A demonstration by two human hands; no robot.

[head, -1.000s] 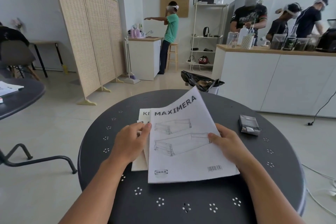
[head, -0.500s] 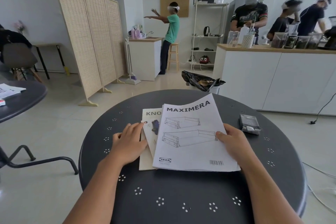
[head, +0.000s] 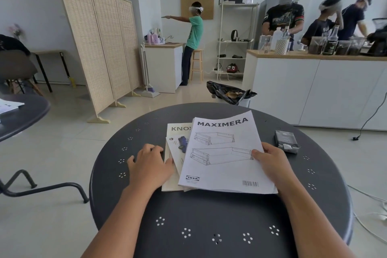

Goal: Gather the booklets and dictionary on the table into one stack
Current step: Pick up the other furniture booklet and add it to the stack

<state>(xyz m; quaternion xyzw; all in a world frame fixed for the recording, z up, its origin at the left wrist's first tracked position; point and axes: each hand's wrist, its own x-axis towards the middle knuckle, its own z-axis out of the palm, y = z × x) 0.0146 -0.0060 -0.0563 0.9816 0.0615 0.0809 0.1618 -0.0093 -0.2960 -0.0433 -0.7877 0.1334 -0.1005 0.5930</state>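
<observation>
A white MAXIMERA booklet lies on top of a rough pile in the middle of the round dark table. Under it a cream KNOX booklet and a smaller leaflet with a blue picture stick out to the left. My right hand grips the MAXIMERA booklet's right edge, thumb on top. My left hand rests flat on the table, fingers spread, touching the pile's left edge. A small grey dictionary lies apart on the table, right of the pile.
A second dark table with papers stands at the left. Beyond my table are a bin with a black bag, a white counter with several people behind it, and a folding wicker screen. Cables trail on the floor at right.
The MAXIMERA booklet, held tilted up a second ago, now lies flat on the pile. My left hand has let go of the papers and slid left onto the table.
</observation>
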